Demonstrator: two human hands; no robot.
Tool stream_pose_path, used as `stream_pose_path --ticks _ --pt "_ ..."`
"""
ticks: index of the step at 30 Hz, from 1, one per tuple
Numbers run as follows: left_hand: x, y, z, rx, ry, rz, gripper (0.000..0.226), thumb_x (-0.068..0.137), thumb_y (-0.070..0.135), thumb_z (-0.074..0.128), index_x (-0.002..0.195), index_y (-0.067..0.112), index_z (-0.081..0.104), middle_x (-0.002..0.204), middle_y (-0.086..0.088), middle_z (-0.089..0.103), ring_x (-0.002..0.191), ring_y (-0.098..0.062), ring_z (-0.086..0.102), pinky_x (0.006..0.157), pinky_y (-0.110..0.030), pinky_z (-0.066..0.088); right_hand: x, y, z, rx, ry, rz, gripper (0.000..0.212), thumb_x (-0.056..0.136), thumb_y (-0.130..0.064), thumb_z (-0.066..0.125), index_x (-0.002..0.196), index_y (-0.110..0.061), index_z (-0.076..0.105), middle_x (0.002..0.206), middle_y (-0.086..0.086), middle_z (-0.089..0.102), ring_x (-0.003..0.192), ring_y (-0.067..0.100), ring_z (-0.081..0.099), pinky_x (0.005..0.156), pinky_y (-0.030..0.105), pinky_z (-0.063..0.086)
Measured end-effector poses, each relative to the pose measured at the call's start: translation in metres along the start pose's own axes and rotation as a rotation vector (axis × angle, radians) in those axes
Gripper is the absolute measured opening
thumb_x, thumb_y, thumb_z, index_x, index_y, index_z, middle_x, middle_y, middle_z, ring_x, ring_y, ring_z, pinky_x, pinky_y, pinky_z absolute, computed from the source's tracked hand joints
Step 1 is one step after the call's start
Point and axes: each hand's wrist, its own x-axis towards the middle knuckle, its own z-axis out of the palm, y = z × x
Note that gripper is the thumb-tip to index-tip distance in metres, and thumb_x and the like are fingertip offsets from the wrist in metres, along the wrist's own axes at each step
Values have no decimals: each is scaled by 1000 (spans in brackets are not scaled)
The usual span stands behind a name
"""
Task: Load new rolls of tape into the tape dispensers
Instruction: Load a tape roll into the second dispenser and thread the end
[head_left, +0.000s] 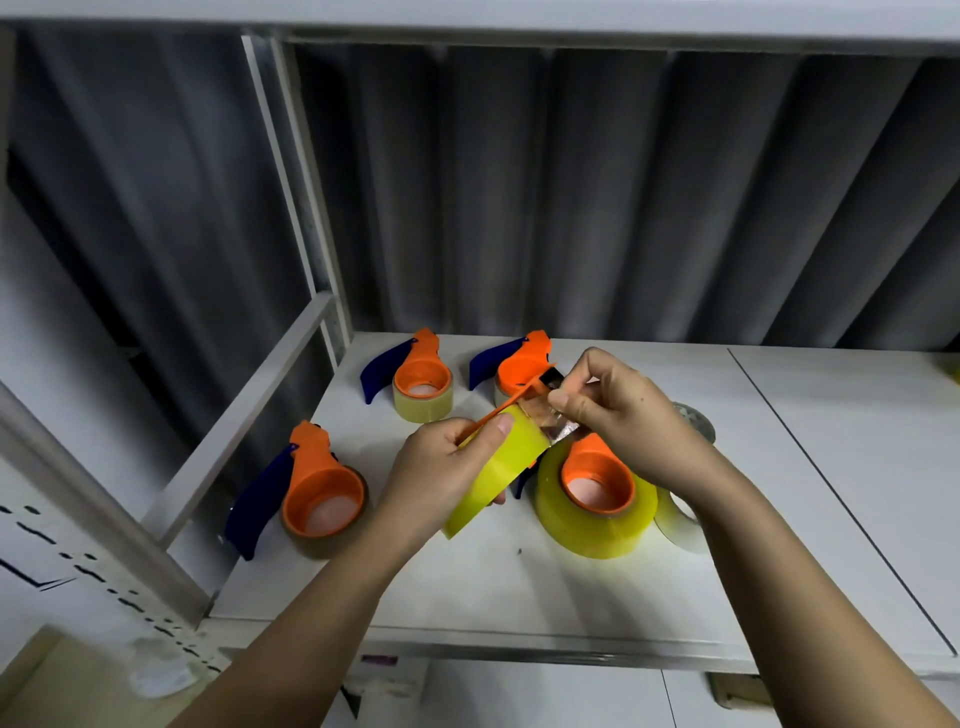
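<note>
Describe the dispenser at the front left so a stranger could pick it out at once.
On the white shelf, four orange dispensers lie flat. This dispenser lies nearest the left rail, left of the left hand. Its roll is brownish and thin.

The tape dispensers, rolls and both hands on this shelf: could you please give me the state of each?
Held dispenser: lifted, roll fitted.
Tape end: peeled out.
Left hand: grips held dispenser.
Right hand: pinches tape end.
Three dispensers: loaded, resting.
Back dispenser: partly hidden.
</note>
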Motion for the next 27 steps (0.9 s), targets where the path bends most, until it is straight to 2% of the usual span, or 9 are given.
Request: stream_pose_path --ticks 4,7,9,11,13,15,19,24,27 --pt "-2 5 -5 -39 -27 7 38 93 36 53 61 15 54 41 11 56 42 1 56 42 -7 38 4 -2 -8 240 -58 46 13 97 -9 50 85 -10 45 83 21 70 72 16 70 60 21 55" --pt "-3 10 -7 -45 -45 37 40 94 32 53 57 17 51 38 10 53 40 0 54 41 -7 36 5 -7 -16 323 -116 81 13 98 -8 46 86 -10 42 73 7 72 70 14 72 62 27 57" --pt "-3 12 -9 -19 -60 65 39 94 31 53 57 18 51 38 10 52 40 0 54 41 -7 35 5 -8 -21 368 -134 108 12 99 -9 44 88 -10 40 71 6 73 70 17 73 64 29 58" --pt "-3 13 -11 -1 -81 79 37 93 32 53 59 17 52 40 10 53 41 0 55 42 -7 36 5 -8 -23 430 -180 148 12 100 -10 42 89 -11 39 78 10 75 78 22 74 68 30 60" --pt "-3 13 -14 1 -106 78 36 93 34 53 62 15 54 42 9 55 42 -2 56 43 -8 37 6 -7 -25 482 -210 188 11 99 -12 44 89 -12 39 92 22 73 90 33 72 75 35 60" --pt "-3 12 -17 -2 -131 68 33 92 35 53 70 11 60 47 6 60 45 -3 59 45 -11 41 5 -6 -26 551 -222 225 12 95 -15 47 88 -13 37 101 30 69 94 41 69 74 38 61" --pt "-2 13 -18 -44 -162 45 30 93 33 51 88 6 64 55 10 66 52 1 63 46 -9 44 5 -5 -28 652 -180 237 15 99 -17 40 86 -15 33 97 27 70 84 39 71 59 31 58" --pt "-1 15 -18 -39 -181 35 32 93 36 49 89 8 64 57 11 66 53 0 64 47 -10 45 3 -7 -27 441 -8 157 14 100 -13 44 88 -13 37 80 16 74 67 32 72 55 30 58" --pt "0 16 -18 -35 -186 27 31 92 38 49 86 11 63 58 12 66 54 1 64 47 -10 46 3 -3 -27 321 58 115 14 98 -12 48 87 -11 41 66 3 73 52 22 69 46 26 52"
